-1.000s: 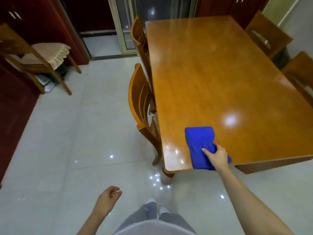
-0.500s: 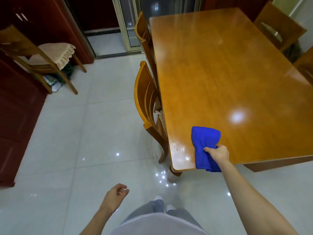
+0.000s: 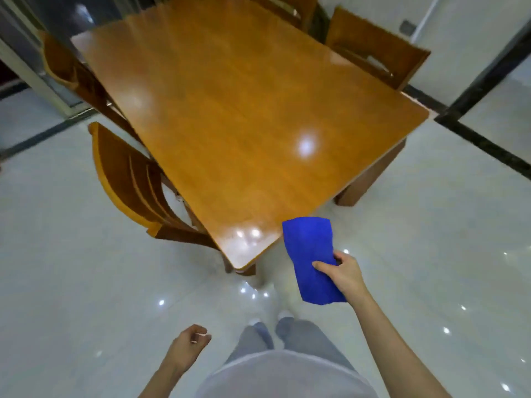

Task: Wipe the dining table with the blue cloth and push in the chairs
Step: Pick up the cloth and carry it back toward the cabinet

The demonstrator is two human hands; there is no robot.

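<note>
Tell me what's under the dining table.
The near left chair is tucked in, its seat mostly hidden beneath the dining table. A table leg shows at the right, another at the near corner. The tabletop covers the rest.

I saw glossy pale floor tiles all round the fingers of the right hand, dotted with small bright spots of reflected light. Far ahead and right of those fingers a dark strip crossed the tiles below a white wall bearing a grey plate. Far ahead and left of them stood a glass door.
</note>
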